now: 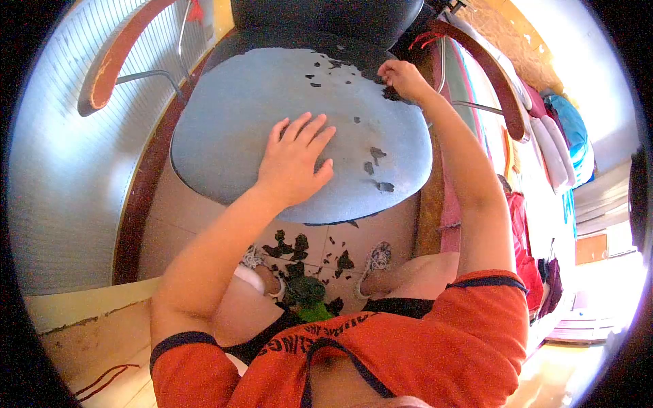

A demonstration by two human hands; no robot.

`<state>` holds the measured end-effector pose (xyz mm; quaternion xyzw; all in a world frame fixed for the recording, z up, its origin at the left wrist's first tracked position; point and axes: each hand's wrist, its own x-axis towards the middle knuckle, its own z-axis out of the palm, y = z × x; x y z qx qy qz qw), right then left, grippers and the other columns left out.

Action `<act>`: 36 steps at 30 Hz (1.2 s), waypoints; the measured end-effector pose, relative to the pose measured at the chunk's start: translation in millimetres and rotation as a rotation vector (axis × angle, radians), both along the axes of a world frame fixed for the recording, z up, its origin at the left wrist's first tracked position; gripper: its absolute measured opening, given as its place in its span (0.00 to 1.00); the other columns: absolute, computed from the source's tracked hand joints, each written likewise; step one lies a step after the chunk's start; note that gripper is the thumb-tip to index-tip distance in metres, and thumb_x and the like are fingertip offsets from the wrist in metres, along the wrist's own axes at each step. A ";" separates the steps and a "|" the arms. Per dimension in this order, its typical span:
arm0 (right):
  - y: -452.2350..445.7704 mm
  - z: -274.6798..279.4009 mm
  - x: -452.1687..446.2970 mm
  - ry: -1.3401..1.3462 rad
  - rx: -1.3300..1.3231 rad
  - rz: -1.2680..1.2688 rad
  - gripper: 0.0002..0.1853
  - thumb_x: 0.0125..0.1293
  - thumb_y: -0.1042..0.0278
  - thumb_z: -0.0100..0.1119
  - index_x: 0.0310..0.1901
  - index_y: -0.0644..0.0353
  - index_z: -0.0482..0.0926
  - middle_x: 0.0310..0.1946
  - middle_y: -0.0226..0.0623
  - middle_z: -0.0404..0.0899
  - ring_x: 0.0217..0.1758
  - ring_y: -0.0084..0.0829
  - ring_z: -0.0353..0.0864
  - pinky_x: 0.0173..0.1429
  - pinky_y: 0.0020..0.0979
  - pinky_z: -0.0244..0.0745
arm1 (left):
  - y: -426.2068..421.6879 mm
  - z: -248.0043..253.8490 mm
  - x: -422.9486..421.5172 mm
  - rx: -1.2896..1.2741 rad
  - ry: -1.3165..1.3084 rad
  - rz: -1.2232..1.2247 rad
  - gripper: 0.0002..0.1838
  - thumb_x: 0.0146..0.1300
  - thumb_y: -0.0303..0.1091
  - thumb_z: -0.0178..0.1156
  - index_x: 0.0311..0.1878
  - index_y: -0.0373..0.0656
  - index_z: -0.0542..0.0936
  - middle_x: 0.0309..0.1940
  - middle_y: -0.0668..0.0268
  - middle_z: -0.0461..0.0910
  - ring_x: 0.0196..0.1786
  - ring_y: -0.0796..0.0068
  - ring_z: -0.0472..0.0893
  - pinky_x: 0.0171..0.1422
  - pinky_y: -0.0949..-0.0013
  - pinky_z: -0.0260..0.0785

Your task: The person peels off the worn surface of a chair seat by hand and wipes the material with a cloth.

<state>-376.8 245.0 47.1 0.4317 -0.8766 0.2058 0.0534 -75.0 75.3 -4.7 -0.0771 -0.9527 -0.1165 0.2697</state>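
I see the right hand curled narrow at the black cover; I cannot tell if it grips. The left hand lies spread on the seat, between the armrests. Pinch near the attached edge; peel low, steadily; brace the seat.

The pale blue seat lies dotted with black flakes

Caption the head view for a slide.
Left hand spread over a blue chair seat, right hand at the ragged dark covering.
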 end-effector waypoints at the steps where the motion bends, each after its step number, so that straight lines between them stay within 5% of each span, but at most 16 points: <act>1: -0.5 0.4 5.7 -0.088 0.041 0.031 0.10 0.63 0.67 0.52 0.43 0.60 0.78 0.37 0.50 0.80 0.43 0.49 0.80 0.46 0.42 0.74 | -0.5 1.0 0.0 0.001 -0.006 0.002 0.28 0.57 0.43 0.55 0.62 0.49 0.69 0.67 0.65 0.63 0.69 0.62 0.60 0.72 0.52 0.47; 2: -0.3 -2.4 10.8 0.022 0.029 -0.003 0.12 0.63 0.61 0.55 0.44 0.57 0.78 0.37 0.47 0.81 0.42 0.46 0.80 0.46 0.41 0.74 | -0.1 1.1 0.7 0.004 -0.016 0.003 0.28 0.57 0.43 0.55 0.62 0.49 0.69 0.67 0.65 0.63 0.69 0.62 0.60 0.72 0.52 0.47; 5: 13.1 6.2 43.1 -0.015 0.100 0.057 0.12 0.61 0.63 0.59 0.45 0.58 0.78 0.33 0.40 0.77 0.37 0.33 0.76 0.44 0.33 0.71 | -1.5 0.6 -0.6 0.020 0.025 -0.017 0.26 0.57 0.43 0.55 0.60 0.46 0.72 0.64 0.61 0.66 0.68 0.62 0.61 0.71 0.51 0.47; 9: 32.5 -8.3 44.3 0.049 0.098 0.078 0.15 0.59 0.62 0.62 0.46 0.58 0.78 0.35 0.40 0.76 0.40 0.35 0.77 0.45 0.33 0.71 | -1.8 -1.2 -1.3 0.025 0.024 -0.038 0.26 0.57 0.43 0.55 0.59 0.46 0.72 0.64 0.61 0.67 0.67 0.61 0.62 0.71 0.51 0.48; 11: 29.2 -7.9 43.8 0.123 0.082 0.168 0.16 0.58 0.60 0.61 0.46 0.56 0.78 0.41 0.43 0.78 0.48 0.45 0.77 0.51 0.40 0.72 | -1.0 -1.7 -1.2 -0.008 -0.002 -0.005 0.27 0.57 0.42 0.55 0.62 0.50 0.70 0.66 0.65 0.64 0.69 0.63 0.60 0.72 0.52 0.47; 19: 28.9 -13.3 23.7 0.453 0.248 0.205 0.08 0.59 0.69 0.50 0.38 0.61 0.74 0.40 0.47 0.78 0.47 0.48 0.77 0.51 0.43 0.74 | -0.4 -4.1 -0.3 -0.017 0.005 0.009 0.28 0.57 0.42 0.55 0.63 0.51 0.68 0.67 0.66 0.64 0.69 0.63 0.60 0.72 0.53 0.46; 22: 37.4 -3.5 17.0 0.353 -0.161 -0.352 0.11 0.59 0.73 0.47 0.42 0.61 0.76 0.41 0.50 0.78 0.47 0.50 0.78 0.50 0.45 0.73 | -0.5 -3.2 -0.5 -0.016 0.004 0.010 0.28 0.57 0.41 0.55 0.63 0.51 0.69 0.67 0.66 0.64 0.69 0.64 0.60 0.72 0.53 0.46; 23: 40.9 -4.1 7.5 0.368 -0.255 -0.325 0.11 0.60 0.73 0.47 0.40 0.62 0.78 0.40 0.49 0.79 0.45 0.50 0.78 0.51 0.46 0.73 | -0.2 -3.9 -0.7 -0.015 0.001 0.012 0.28 0.57 0.41 0.56 0.63 0.51 0.69 0.67 0.66 0.64 0.69 0.64 0.60 0.72 0.53 0.46; 25: 38.4 -10.6 8.0 0.258 -0.120 -0.129 0.13 0.67 0.64 0.45 0.42 0.61 0.79 0.41 0.48 0.79 0.49 0.49 0.76 0.53 0.42 0.71 | -0.6 -1.8 -2.2 -0.018 0.002 0.013 0.28 0.56 0.41 0.56 0.63 0.51 0.69 0.67 0.66 0.64 0.69 0.63 0.60 0.72 0.52 0.46; 26: 37.0 -14.1 7.9 0.387 0.186 0.013 0.14 0.67 0.63 0.47 0.41 0.61 0.80 0.42 0.48 0.78 0.49 0.47 0.76 0.55 0.39 0.70 | 0.2 -1.8 -1.7 -0.015 -0.002 0.013 0.28 0.56 0.41 0.56 0.63 0.51 0.69 0.67 0.66 0.64 0.69 0.63 0.60 0.72 0.52 0.46; 27: 30.7 -12.7 17.5 0.047 0.151 0.011 0.15 0.64 0.57 0.53 0.41 0.60 0.80 0.40 0.49 0.79 0.48 0.49 0.76 0.52 0.43 0.72 | 0.5 -1.4 -0.9 -0.012 -0.007 0.013 0.28 0.56 0.41 0.56 0.63 0.51 0.69 0.67 0.66 0.64 0.69 0.63 0.60 0.72 0.52 0.46; 29: 26.9 -16.2 26.9 0.243 0.102 0.065 0.18 0.61 0.53 0.56 0.42 0.60 0.78 0.41 0.48 0.77 0.49 0.49 0.75 0.52 0.42 0.71 | 0.1 -1.7 0.1 -0.007 -0.006 0.010 0.28 0.57 0.41 0.55 0.63 0.51 0.69 0.67 0.65 0.64 0.69 0.63 0.60 0.72 0.52 0.46; 32: 18.6 -3.7 26.5 0.063 0.218 0.033 0.18 0.62 0.54 0.55 0.43 0.61 0.75 0.42 0.48 0.75 0.50 0.49 0.74 0.53 0.44 0.70 | -0.8 -4.5 0.4 -0.006 0.005 -0.001 0.28 0.57 0.41 0.55 0.63 0.50 0.69 0.67 0.65 0.63 0.69 0.62 0.60 0.72 0.52 0.46; 36: 16.8 -7.8 22.4 0.205 0.318 0.136 0.15 0.64 0.56 0.53 0.42 0.61 0.73 0.42 0.48 0.76 0.48 0.49 0.75 0.51 0.44 0.72 | -0.6 -4.2 -0.4 0.001 0.025 -0.012 0.27 0.58 0.41 0.54 0.63 0.50 0.69 0.67 0.64 0.64 0.69 0.61 0.60 0.72 0.52 0.46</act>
